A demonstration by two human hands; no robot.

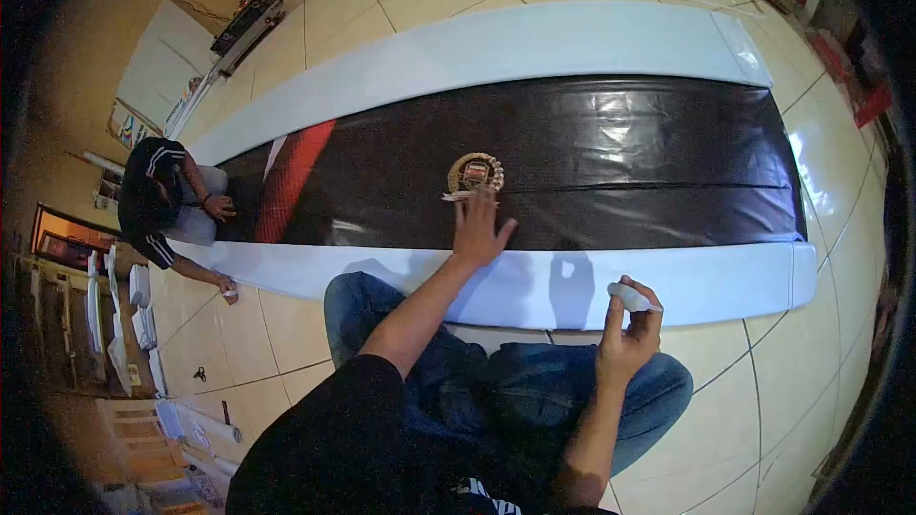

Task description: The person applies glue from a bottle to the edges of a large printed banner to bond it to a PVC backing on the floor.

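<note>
A black printed banner sheet [592, 143] lies along the floor before me, wrinkled and glossy, with a red diagonal stripe near its left end. Near its middle sits a round emblem [476, 173] with a gold wreath. My left hand [483, 234] rests flat on the sheet, fingers spread, the fingertips at the emblem's lower edge. Raised over the near white border [687, 277], my right hand [630, 334] grips a small white squeeze bottle [634, 299] with a narrow tip, tilted to the right. Its label, if any, cannot be read.
Another person [172, 191] crouches at the sheet's left end, one hand on it. A far white border [534, 38] runs along the back. Scissors [199, 374] lie on the tiled floor [258, 324] at left. White rolls and boards [143, 305] stand by the left wall.
</note>
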